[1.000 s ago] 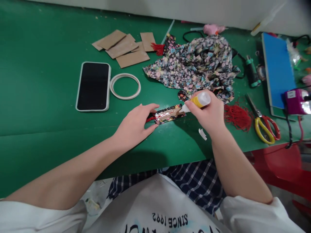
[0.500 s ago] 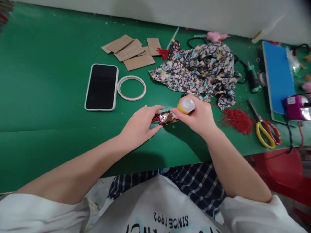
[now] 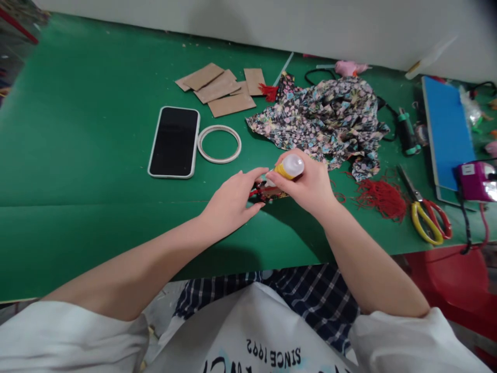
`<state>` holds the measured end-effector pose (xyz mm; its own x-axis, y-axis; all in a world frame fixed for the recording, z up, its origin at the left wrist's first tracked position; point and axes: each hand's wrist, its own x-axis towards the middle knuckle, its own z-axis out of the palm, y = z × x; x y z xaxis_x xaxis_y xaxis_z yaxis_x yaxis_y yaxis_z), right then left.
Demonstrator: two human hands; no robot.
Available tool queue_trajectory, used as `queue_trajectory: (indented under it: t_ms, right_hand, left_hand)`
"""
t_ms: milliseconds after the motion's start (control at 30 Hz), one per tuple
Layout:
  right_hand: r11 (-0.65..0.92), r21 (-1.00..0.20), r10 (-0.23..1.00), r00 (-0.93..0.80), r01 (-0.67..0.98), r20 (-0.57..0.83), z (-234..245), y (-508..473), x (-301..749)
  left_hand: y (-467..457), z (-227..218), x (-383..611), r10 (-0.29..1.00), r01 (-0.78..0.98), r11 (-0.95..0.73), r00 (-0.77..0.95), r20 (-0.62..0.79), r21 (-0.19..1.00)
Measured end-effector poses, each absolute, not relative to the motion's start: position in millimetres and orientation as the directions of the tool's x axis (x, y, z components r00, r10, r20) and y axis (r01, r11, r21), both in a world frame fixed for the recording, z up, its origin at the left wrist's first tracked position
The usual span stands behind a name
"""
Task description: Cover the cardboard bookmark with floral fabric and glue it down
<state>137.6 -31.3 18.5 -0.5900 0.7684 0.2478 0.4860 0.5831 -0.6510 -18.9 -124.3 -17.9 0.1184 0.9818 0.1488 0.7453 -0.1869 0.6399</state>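
Note:
A small flat piece covered in dark floral fabric (image 3: 276, 196), with red cord at its left end, lies on the green table (image 3: 97, 228). My left hand (image 3: 230, 201) grips its left end between thumb and fingers. In my right hand (image 3: 312, 187) is a squeeze glue bottle (image 3: 292, 165), clear-white at the base with a yellow band. The bottle leans with its tip down and left over the piece. My fingers hide much of the piece and the contact of the tip with it.
Beyond my hands lie a phone (image 3: 174, 141), a tape roll (image 3: 202, 149), cardboard pieces (image 3: 233, 105) and crumpled floral cloth (image 3: 322, 116). To the right are red threads (image 3: 382, 199), scissors (image 3: 417, 199), a green-black tool (image 3: 407, 132) and a blue board (image 3: 446, 132).
My right hand has moved left along the piece with the glue bottle, which now leans more. My left hand keeps its hold. The whole view has shifted slightly.

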Motion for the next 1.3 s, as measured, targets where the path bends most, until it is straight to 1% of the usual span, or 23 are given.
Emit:
queue_trajectory:
  t_ms: [167, 300, 367, 400, 467, 533, 600, 867, 1067, 1300]
  right_hand:
    - [0.601, -0.645, 0.761, -0.583, 0.472, 0.284, 18, -30, 137]
    - [0.595, -0.656, 0.774, -0.552, 0.464, 0.311, 19, -26, 134]
    - [0.598, -0.653, 0.769, -0.563, 0.464, 0.304, 19, -25, 131]
    - [0.601, -0.650, 0.764, -0.574, 0.465, 0.295, 20, -25, 128]
    - [0.605, -0.644, 0.756, -0.592, 0.468, 0.281, 20, -24, 123]
    - [0.610, -0.636, 0.750, -0.603, 0.473, 0.271, 19, -24, 119]
    - [0.613, -0.630, 0.746, -0.611, 0.477, 0.264, 18, -24, 117]
    - [0.622, -0.616, 0.742, -0.616, 0.483, 0.266, 15, -24, 116]
    - [0.614, -0.631, 0.745, -0.612, 0.475, 0.265, 18, -28, 118]
    - [0.616, -0.624, 0.733, -0.640, 0.481, 0.230, 16, -31, 122]
  left_hand:
    - [-126, -21, -20, 0.978, 0.702, -0.193, 0.085, 0.188, 0.686]
    - [-127, -19, -23, 0.979, 0.666, -0.194, 0.087, 0.184, 0.720]
    - [-128, -15, -27, 0.986, 0.708, -0.152, 0.057, 0.160, 0.689]
    - [-129, -13, -30, 0.988, 0.748, -0.128, 0.042, 0.146, 0.651]
    - [-130, -10, -35, 0.991, 0.838, -0.098, 0.036, 0.125, 0.537]
    - [-131, -8, -39, 0.991, 0.895, -0.116, 0.073, 0.116, 0.430]
    - [-131, -8, -40, 0.988, 0.914, -0.142, 0.110, 0.107, 0.379]
    - [-128, -10, -39, 0.983, 0.908, -0.177, 0.147, 0.108, 0.379]
    - [-127, -13, -39, 0.976, 0.921, -0.208, 0.172, 0.135, 0.331]
    - [-127, -14, -39, 0.972, 0.922, -0.223, 0.184, 0.148, 0.316]
